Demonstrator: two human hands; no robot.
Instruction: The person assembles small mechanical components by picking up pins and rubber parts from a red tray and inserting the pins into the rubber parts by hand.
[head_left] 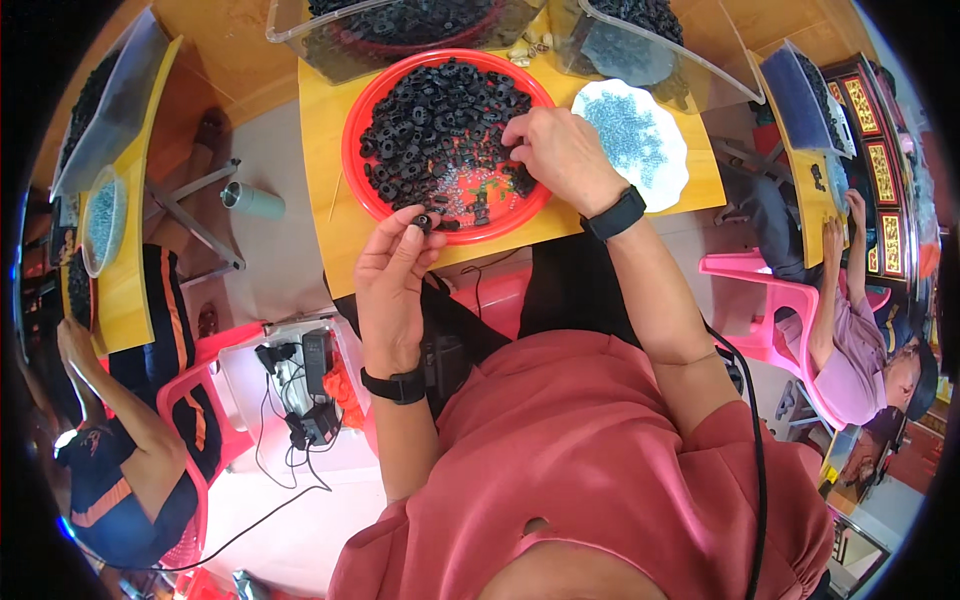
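A round red tray (352, 150) on the yellow table (320, 120) holds a heap of small black ring-shaped parts (430, 115) and some tiny clear bits. My left hand (392, 275) pinches one black ring part (424, 220) between thumb and fingertips at the tray's near rim. My right hand (560, 152) reaches into the tray's right side, fingers curled down among the black parts. Both wrists wear black bands.
A white plate (668, 165) of small bluish pieces sits right of the tray. Clear bins (300, 35) of black parts stand behind it. A person sits at left by another yellow table (130, 290); another sits at right on a pink chair (770, 300). A box with cables (250, 400) lies below left.
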